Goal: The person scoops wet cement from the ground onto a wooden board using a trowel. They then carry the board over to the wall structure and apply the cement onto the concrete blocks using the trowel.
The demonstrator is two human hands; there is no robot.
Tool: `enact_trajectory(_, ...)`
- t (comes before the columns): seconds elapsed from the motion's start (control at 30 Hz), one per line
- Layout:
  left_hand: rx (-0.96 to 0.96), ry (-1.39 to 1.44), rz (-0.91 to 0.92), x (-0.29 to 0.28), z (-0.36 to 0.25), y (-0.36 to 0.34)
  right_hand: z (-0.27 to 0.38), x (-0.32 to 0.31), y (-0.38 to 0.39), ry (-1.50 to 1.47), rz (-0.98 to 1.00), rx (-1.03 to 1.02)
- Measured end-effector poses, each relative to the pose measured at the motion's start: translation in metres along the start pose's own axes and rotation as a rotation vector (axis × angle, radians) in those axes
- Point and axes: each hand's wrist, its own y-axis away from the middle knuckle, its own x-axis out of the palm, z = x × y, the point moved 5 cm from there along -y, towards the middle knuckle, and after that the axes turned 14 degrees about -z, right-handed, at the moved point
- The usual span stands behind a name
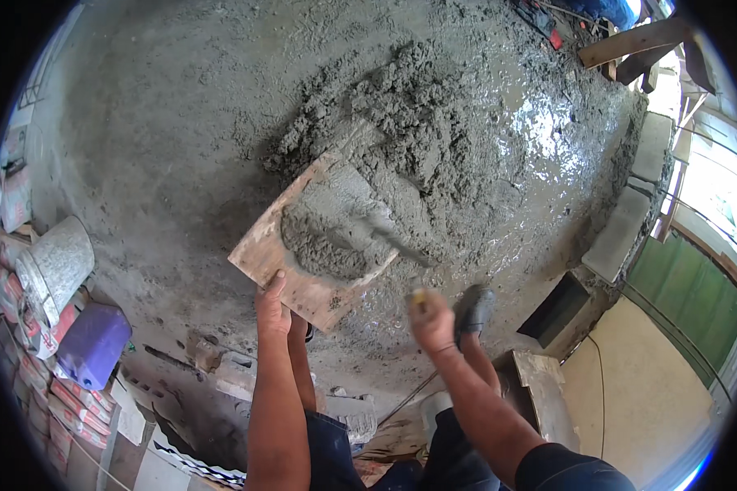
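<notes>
Ahead of both hands, a rectangular tan wooden board (252,247) bears wet grey mortar (326,245). The left hand (273,308) clasps its near edge; the right hand (434,322), well apart, grips a blurred yellow-handled metal trowel (404,247). One-edge support might let the load tip off. Left of both hands: a grey-white tapered bucket (61,259), a purple plastic jug (95,344) (contents hidden).

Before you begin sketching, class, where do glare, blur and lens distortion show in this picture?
Head view: white glare on the wet grey floor at upper right; same view: blur on the yellow tool handle in the bare right hand, the flat brown wooden board looking sharper; same view: black curved rim, grey rectangular concrete blocks along a bent line.
</notes>
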Motion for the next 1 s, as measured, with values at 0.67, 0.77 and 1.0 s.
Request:
enact_trajectory(0.67, 0.079, -0.204, -0.083, 0.008, -0.001, -0.013, -0.082, 0.062, -0.229, -0.067, -0.139, 0.389)
enact_trajectory(0.77, 0.077, -0.184, -0.052, 0.006, -0.003, -0.020, -0.064, 0.048, -0.220, -0.144, -0.043, 0.341)
enact_trajectory(1.0, 0.046, -0.193, -0.046, 0.000, 0.004, -0.017, -0.039, 0.032, -0.156, 0.011, -0.089, 0.068)
